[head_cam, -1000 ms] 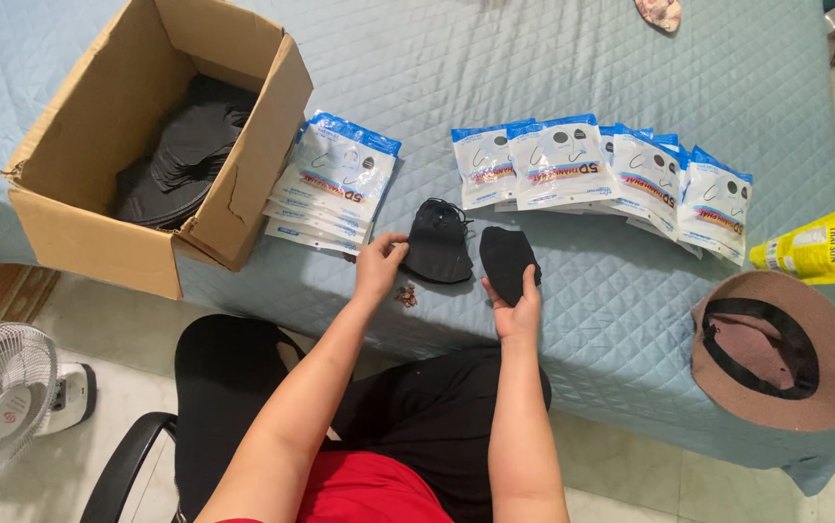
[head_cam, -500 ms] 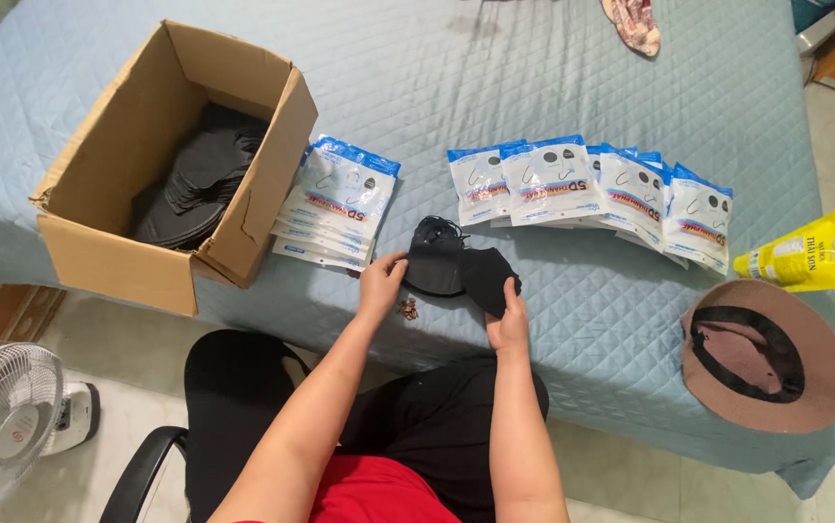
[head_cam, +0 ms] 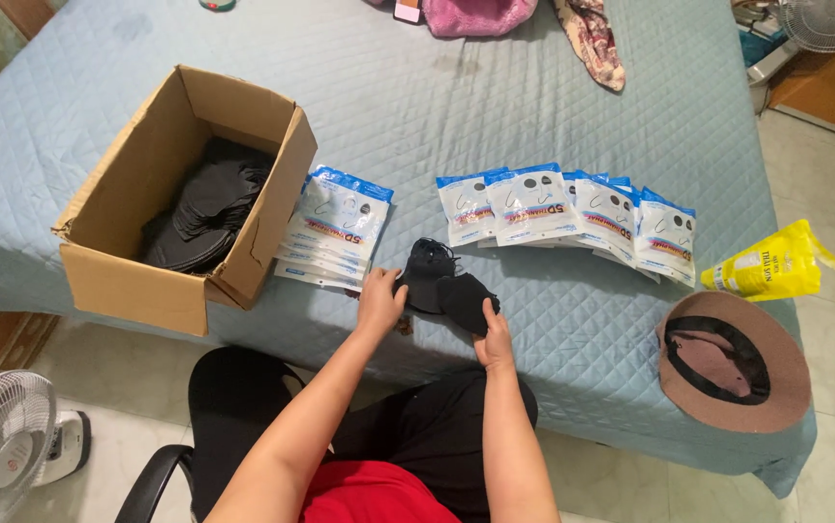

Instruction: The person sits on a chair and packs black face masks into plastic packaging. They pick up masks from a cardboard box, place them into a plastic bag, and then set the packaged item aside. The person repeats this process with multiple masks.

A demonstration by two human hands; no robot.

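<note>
left hand (head_cam: 379,299) | fingers pinching black face masks (head_cam: 444,283) (over bed (head_cam: 572,349)) | right hand (head_cam: 495,341) | fingers gripping the masks' lower edge

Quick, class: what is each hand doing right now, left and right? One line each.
Left hand: closed on the edge of the black masks on the blue quilt.
Right hand: fingers gripping the same black masks from below.

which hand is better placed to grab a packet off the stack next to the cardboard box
Left, probably. The left hand sits right at the stack of packets beside the box, while the right hand holds the black masks farther away.
</note>
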